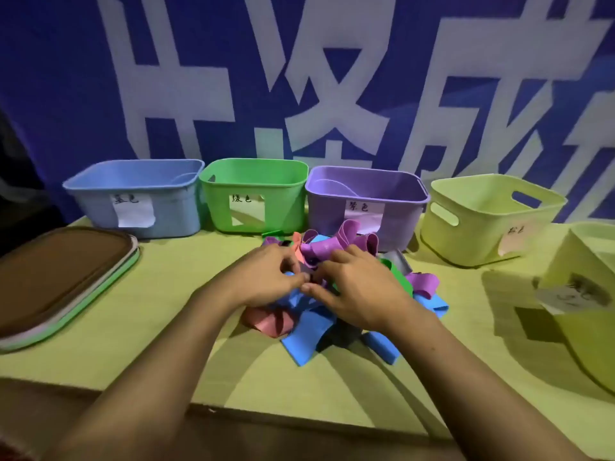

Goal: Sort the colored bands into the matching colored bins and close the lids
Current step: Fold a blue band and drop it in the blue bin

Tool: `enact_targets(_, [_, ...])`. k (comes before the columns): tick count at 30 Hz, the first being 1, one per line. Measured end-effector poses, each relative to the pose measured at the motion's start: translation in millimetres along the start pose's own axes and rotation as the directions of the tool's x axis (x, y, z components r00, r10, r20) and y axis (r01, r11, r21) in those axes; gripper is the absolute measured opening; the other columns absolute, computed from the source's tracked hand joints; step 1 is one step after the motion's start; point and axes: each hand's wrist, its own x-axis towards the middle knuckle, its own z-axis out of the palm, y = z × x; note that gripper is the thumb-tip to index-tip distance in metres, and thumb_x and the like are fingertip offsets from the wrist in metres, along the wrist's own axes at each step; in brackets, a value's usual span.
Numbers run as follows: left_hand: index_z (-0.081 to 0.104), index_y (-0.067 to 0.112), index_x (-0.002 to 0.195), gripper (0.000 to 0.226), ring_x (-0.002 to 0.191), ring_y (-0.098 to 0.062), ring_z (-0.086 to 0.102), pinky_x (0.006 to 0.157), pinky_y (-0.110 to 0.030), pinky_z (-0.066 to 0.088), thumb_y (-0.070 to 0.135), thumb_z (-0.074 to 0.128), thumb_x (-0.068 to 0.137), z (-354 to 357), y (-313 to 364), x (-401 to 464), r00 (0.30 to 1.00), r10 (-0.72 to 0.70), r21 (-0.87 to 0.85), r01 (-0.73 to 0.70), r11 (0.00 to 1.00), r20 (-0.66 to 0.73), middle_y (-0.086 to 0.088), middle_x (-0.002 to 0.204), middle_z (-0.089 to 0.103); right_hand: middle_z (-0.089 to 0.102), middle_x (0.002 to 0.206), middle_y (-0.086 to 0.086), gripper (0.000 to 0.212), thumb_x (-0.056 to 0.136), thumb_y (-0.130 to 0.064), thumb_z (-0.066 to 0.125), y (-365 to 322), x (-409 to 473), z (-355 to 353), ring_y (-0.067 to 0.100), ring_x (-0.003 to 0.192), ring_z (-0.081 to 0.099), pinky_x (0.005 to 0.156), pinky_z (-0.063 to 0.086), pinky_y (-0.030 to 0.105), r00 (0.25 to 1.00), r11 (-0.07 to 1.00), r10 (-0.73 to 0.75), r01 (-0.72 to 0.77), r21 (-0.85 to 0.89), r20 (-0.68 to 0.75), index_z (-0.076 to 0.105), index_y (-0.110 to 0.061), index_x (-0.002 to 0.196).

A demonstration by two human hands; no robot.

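Note:
A tangled pile of colored bands (306, 341) in blue, purple, pink, green and grey lies on the yellow-green table, in front of the purple bin (362, 207). Both hands are on top of the pile. My left hand (266, 277) and my right hand (362, 287) meet at the middle, fingertips pinching a dark band (307, 272) between them. A blue bin (139, 197) and a green bin (253, 197) stand to the left of the purple one, all open. Purple bands (336, 244) stick up behind my fingers.
Two pale yellow bins stand at the right, one (482, 221) in the row and another (585, 294) nearer and partly cut off. A stack of lids (63, 281) with a brown top lies at the left. A blue banner hangs behind the bins.

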Motion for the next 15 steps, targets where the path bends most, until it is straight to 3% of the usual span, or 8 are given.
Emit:
enact_targets(2, [0.066,0.028,0.085,0.015,0.075,-0.022,0.065,0.069,-0.036,0.052,0.040,0.072,0.089,-4.2,0.1,-10.6,0.996,-0.014,-0.038,0.017,0.999,0.087,0.006,0.079,0.068,0.063,0.104,-0.002,0.076,0.081,-0.083,0.026,-6.0,-5.8,0.9,0.024,0.105,0.051,0.091,0.045,0.039,0.993,1.000,-0.001,0.000,0.005,0.115,0.072,-0.029,0.110])
enact_targets(5, [0.066,0.025,0.087,0.013,0.084,-0.017,0.065,0.077,-0.035,0.052,0.035,0.070,0.094,-7.3,-4.1,-21.9,0.995,0.011,-0.042,-0.006,0.999,0.102,0.007,0.086,0.070,0.059,0.115,-0.003,0.062,0.083,-0.079,0.053,-11.0,-12.2,3.3,0.023,0.110,0.049,0.093,0.044,0.039,0.980,1.000,-0.001,-0.003,0.019,0.198,0.068,-0.030,0.119])
enact_targets(11, [0.060,0.023,0.093,0.014,0.067,-0.007,0.049,0.067,-0.032,0.041,0.034,0.063,0.101,-9.9,-3.2,-34.6,0.997,0.064,-0.261,-0.075,0.962,-0.049,0.008,0.077,0.059,0.057,0.134,0.002,0.059,0.087,-0.058,0.071,-20.6,-19.4,-2.7,0.025,0.121,0.052,0.094,0.043,0.036,0.988,0.992,0.016,-0.035,0.117,0.155,0.056,-0.026,0.134])
enact_targets(15, [0.057,0.021,0.092,0.016,0.060,-0.006,0.036,0.061,-0.029,0.032,0.032,0.061,0.102,-12.9,5.4,-38.0,0.989,0.039,-0.419,-0.097,0.903,-0.144,0.017,0.059,0.049,0.061,0.132,0.002,0.052,0.088,-0.037,0.072,-23.6,-26.7,-4.7,0.030,0.114,0.060,0.085,0.050,0.042,0.990,0.963,0.094,-0.117,0.242,0.101,0.047,-0.027,0.132])
